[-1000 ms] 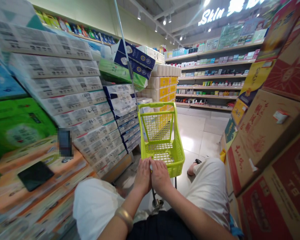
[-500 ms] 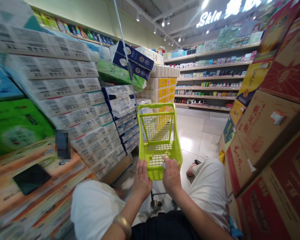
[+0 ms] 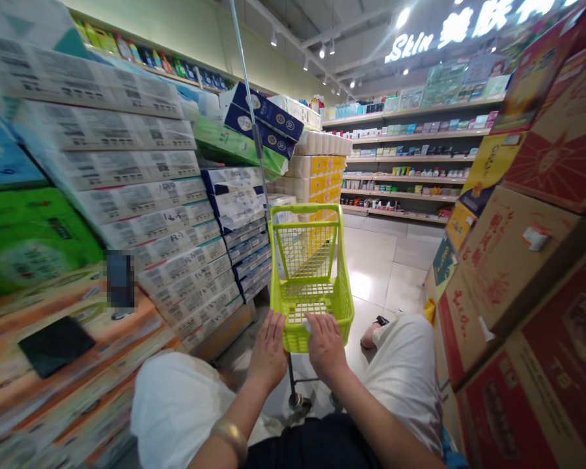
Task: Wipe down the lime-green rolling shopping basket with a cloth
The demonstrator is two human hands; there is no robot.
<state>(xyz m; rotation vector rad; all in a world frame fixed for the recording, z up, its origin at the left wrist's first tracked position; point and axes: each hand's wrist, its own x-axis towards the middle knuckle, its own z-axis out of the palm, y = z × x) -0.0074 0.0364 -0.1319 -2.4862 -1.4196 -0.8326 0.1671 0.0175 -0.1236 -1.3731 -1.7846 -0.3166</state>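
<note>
Between my knees stands a lime-green plastic shopping cart [image 3: 344, 286], its lattice basket tilted up toward me. My left hand [image 3: 269, 348] is at the near left corner of the basket, its fingers bent over the rim. Along the same near rim, my right hand [image 3: 327, 345] curls its fingers over the edge. A small white piece [image 3: 307, 324], which looks like a wipe or tissue, peeks out beside the right hand's fingers; most of it is covered. Inside the basket I see only the lattice floor and back panel.
Stacked wrapped packs [image 3: 170, 215] rise on the left, with a dark flat object [image 3: 56, 346] lying on orange packs. Cardboard cartons [image 3: 512, 254] are piled close on the right. A slanted metal pole [image 3: 247, 78] stands behind the cart. Tiled floor [image 3: 371, 260] leads to stocked shelves [image 3: 410, 153].
My right hand has slid a little left along the rim with the white piece. My left hand has shifted slightly left at its corner. The camera view has moved a little.
</note>
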